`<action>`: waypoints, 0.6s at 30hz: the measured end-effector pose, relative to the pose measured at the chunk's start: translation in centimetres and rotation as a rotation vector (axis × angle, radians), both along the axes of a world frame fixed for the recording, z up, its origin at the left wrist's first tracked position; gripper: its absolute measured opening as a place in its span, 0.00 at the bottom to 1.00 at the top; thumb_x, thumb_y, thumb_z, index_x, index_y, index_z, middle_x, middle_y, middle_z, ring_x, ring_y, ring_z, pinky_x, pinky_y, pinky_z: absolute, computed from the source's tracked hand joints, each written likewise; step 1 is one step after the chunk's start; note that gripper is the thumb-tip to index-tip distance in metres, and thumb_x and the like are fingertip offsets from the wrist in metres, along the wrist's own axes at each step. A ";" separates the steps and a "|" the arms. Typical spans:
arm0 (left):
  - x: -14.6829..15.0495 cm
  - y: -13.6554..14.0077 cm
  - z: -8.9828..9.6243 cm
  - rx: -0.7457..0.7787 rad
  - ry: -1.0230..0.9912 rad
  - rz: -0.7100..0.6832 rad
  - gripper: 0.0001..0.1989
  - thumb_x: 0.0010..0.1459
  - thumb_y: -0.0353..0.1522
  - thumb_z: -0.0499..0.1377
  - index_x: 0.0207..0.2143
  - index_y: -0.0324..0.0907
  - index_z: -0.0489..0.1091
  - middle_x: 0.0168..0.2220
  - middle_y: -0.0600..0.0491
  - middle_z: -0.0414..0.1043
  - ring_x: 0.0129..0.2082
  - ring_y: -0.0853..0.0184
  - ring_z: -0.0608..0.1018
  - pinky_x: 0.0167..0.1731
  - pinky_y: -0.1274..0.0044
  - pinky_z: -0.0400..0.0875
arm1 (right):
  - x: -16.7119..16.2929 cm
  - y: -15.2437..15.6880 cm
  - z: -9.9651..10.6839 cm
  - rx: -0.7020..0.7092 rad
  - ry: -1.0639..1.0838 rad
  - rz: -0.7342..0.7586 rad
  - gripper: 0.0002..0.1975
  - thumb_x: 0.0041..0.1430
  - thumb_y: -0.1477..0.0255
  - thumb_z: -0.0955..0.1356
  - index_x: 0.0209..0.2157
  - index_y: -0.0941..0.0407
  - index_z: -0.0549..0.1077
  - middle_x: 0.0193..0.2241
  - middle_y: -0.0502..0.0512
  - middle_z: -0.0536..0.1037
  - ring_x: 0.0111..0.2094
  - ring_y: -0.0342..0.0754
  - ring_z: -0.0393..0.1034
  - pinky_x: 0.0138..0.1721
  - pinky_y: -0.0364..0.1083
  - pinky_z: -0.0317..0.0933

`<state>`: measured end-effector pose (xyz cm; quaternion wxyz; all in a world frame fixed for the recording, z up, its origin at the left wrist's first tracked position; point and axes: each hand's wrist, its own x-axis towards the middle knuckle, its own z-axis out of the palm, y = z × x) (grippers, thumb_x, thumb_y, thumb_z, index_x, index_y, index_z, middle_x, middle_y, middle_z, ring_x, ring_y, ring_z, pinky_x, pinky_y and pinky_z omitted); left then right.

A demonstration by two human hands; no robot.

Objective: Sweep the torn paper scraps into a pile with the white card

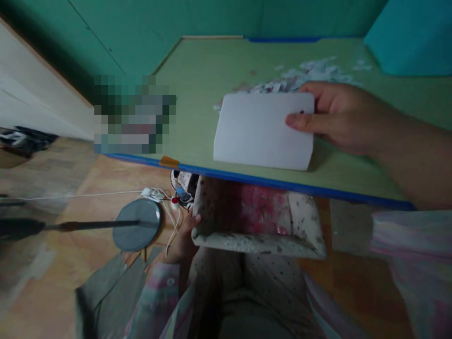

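Observation:
My right hand (pixel 339 115) pinches the right end of a flat white scraper (pixel 261 132), thumb on its face beside a small hole. The scraper stands tilted over the green tabletop (pixel 187 117), near the front edge. Behind it lies a heap of small whitish flakes (pixel 307 75), partly hidden by the scraper and my hand. Below the table edge, my left hand (pixel 183 238) grips the left side of a stained, pale open tray (pixel 247 242) with a reddish inside. The tray rests at my lap, its far side under the table edge.
Blue tape (pixel 226 175) edges the table. A teal container (pixel 416 42) stands at back right, and a blurred-out item (pixel 141 122) lies at left. On the floor are a round grey stool (pixel 123 235), white cables (pixel 169 216) and small objects. A green wall (pixel 212 19) rises behind.

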<state>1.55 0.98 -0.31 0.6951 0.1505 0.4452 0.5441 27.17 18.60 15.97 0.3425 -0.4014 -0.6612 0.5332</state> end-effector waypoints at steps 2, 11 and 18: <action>0.7 0.5 1.0 -0.013 -0.005 0.020 0.18 0.46 0.36 0.64 0.42 0.47 0.73 0.30 0.56 0.80 0.41 0.60 0.80 0.38 0.74 0.74 | 0.1 0.2 -0.2 0.016 0.033 0.035 0.08 0.55 0.84 0.67 0.34 0.59 0.70 0.26 0.38 0.78 0.27 0.32 0.71 0.30 0.33 0.64; 0.0 1.5 0.5 -0.002 0.124 0.045 0.21 0.44 0.35 0.64 0.44 0.45 0.73 0.34 0.55 0.81 0.48 0.58 0.77 0.46 0.70 0.72 | 0.2 0.2 -0.1 0.084 0.000 0.003 0.08 0.54 0.83 0.69 0.34 0.57 0.70 0.26 0.37 0.75 0.28 0.32 0.71 0.31 0.32 0.67; -0.8 1.5 -0.4 0.026 0.194 0.009 0.18 0.48 0.37 0.63 0.44 0.45 0.74 0.50 0.58 0.76 0.63 0.63 0.61 0.60 0.75 0.58 | -0.3 -0.4 0.6 0.104 -0.109 -0.074 0.10 0.56 0.85 0.66 0.38 0.58 0.71 0.24 0.36 0.71 0.28 0.30 0.68 0.28 0.30 0.65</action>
